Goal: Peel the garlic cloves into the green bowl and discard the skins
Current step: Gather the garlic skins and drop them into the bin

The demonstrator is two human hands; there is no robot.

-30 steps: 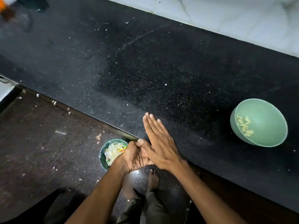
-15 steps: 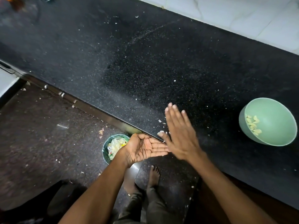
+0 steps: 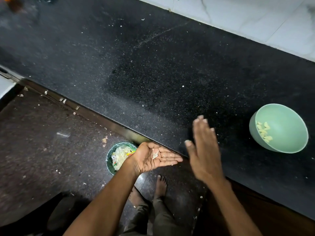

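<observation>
Papery skins (image 3: 155, 153) lie featherlight on my flat left hand (image 3: 154, 158); right hand (image 3: 203, 150) wide, empty; tip them into the bin (image 3: 109, 165).

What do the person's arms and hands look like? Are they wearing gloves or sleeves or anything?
No gloves and no sleeves. Both forearms are bare all the way to the bottom of the picture. The left hand and the right hand show no rings, watch or bracelets. The right hand is a bit blurred, so tiny details there are hard to tell. Short pale fingernails show on it.
</observation>
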